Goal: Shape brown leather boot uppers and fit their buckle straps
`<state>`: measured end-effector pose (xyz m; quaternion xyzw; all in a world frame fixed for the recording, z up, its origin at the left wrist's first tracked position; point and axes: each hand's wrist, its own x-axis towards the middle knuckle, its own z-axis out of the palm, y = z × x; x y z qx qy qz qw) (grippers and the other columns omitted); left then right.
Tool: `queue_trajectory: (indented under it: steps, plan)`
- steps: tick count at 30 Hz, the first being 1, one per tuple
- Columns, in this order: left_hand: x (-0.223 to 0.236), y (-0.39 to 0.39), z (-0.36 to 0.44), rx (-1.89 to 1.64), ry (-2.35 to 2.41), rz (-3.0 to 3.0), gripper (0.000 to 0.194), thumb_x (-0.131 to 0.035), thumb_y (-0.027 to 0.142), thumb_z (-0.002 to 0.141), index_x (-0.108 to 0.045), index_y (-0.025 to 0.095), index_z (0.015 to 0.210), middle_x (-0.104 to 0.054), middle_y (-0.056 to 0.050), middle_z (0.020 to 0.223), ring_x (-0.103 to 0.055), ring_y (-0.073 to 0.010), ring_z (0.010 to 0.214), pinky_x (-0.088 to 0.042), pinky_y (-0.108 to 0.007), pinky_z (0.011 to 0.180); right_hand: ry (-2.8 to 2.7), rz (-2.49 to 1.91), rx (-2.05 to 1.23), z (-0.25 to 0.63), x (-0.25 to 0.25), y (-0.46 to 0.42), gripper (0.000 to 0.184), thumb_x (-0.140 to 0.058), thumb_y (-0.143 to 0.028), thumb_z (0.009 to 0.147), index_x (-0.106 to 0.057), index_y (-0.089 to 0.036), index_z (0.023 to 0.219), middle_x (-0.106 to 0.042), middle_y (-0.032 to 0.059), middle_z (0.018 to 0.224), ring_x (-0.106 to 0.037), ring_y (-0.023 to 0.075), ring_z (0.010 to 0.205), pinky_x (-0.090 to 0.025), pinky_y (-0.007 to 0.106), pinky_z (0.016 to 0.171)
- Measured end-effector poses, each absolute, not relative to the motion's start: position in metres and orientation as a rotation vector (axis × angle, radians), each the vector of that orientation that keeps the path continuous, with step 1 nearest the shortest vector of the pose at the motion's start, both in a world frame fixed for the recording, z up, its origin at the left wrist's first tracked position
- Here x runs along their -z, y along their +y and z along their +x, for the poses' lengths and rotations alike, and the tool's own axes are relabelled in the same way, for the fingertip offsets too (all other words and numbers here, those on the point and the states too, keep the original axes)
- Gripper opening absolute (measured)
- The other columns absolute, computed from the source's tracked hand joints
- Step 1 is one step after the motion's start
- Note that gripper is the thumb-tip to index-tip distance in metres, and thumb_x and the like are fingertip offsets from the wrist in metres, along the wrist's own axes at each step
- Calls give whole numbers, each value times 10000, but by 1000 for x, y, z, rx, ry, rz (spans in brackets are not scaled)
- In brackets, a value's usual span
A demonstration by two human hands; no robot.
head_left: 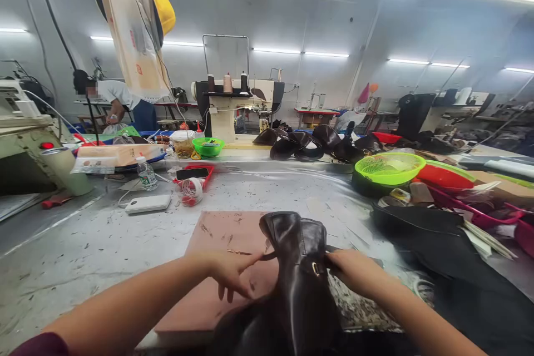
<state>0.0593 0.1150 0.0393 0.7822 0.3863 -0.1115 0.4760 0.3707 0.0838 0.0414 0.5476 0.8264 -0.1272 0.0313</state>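
A glossy dark brown leather boot [298, 283] stands in front of me, its open top edge facing away. On its right side is a small gold buckle [315, 270]. A narrow dark strap [269, 256] sticks out on the left side of the shaft. My left hand [233, 273] is beside the boot over the pink board, fingers apart, with a fingertip at the strap's end. At the buckle side, my right hand [348, 268] has its fingers closed at a strap against the boot; its fingertips are partly hidden.
Under the boot lies a pink board [225, 233]. Dark leather sheets [442, 256] and a yellow-green basket [390, 168] are on the right. Left are a white power bank [148, 204], a bottle [146, 173] and a red tray [208, 177]. Behind stands a sewing machine [233, 105]; a person [119, 97] bends far left.
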Motion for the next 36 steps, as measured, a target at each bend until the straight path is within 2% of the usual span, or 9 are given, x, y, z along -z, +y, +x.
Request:
queue_trajectory:
  steps: [5, 8, 13, 16, 18, 21, 24, 32, 36]
  plan:
    - [-24, 113, 88, 26, 1466, 2425, 300, -516, 177, 696, -647, 88, 951, -559, -203, 1021, -541, -332, 877, -412, -439, 726, 2498, 1663, 365, 355, -44, 90, 339, -530, -154, 735, -579, -236, 1059, -680, 72, 891, -621, 252, 832, -412, 287, 642]
    - [-22, 116, 80, 40, 1415, 2458, 171, -515, 170, 712, -670, 111, 752, -598, -165, 924, -491, -330, 956, -360, -431, 819, 2487, 1691, 465, 366, -50, 91, 514, -598, -143, 667, -524, -254, 1164, -670, 67, 909, -616, 241, 820, -420, 274, 632]
    - [-33, 105, 23, 122, 1410, 2370, 146, -559, 269, 706, -621, 155, 638, -596, -70, 679, -539, -250, 724, -399, -344, 666, 2457, 1800, 1035, 421, -60, 94, 310, -576, -193, 664, -627, -204, 970, -620, 17, 692, -571, 158, 585, -418, 232, 508]
    - [-46, 93, -3, 49, 1395, 2033, 109, -572, 261, 668, -593, 197, 754, -536, 14, 628, -514, -167, 579, -389, -252, 523, 2423, 1840, 1499, 444, -57, 95, 266, -587, -274, 668, -617, -197, 921, -556, -21, 607, -523, 130, 530, -420, 233, 495]
    - [-56, 87, -7, -78, 1336, 1742, 281, -581, 251, 652, -547, 228, 929, -496, 51, 621, -508, -140, 535, -383, -221, 470, 2416, 1846, 1822, 445, -55, 94, 260, -603, -379, 672, -603, -188, 848, -544, -22, 585, -521, 129, 525, -431, 248, 510]
    - [-69, 82, 2, -245, 1138, 1468, 332, -629, 263, 629, -542, 217, 947, -524, 48, 684, -560, -134, 590, -432, -237, 545, 2390, 1715, 2388, 425, -57, 94, 376, -658, -508, 600, -593, -187, 785, -613, 26, 668, -601, 177, 647, -479, 317, 646]
    - [-70, 80, 18, -328, 919, 1286, 243, -611, 311, 651, -627, 162, 843, -603, -15, 772, -597, -160, 703, -444, -288, 694, 2453, 1334, 2748, 388, -68, 96, 531, -728, -488, 536, -597, -231, 981, -648, 72, 963, -602, 234, 935, -430, 384, 867]
    - [-50, 71, 49, -597, 925, 1409, 210, -659, 199, 608, -615, 184, 812, -588, -9, 804, -540, -155, 777, -412, -308, 762, 2611, 571, 2579, 299, -89, 114, 518, -706, -305, 646, -546, -206, 1129, -588, 89, 1135, -554, 214, 1046, -399, 410, 934]
    - [-52, 65, 57, -767, 1048, 1808, 109, -660, 266, 663, -596, 180, 680, -523, -17, 836, -498, -160, 816, -393, -314, 817, 2816, 917, 2290, 281, -90, 114, 302, -629, -309, 706, -619, -188, 982, -636, 63, 963, -604, 178, 881, -463, 368, 830]
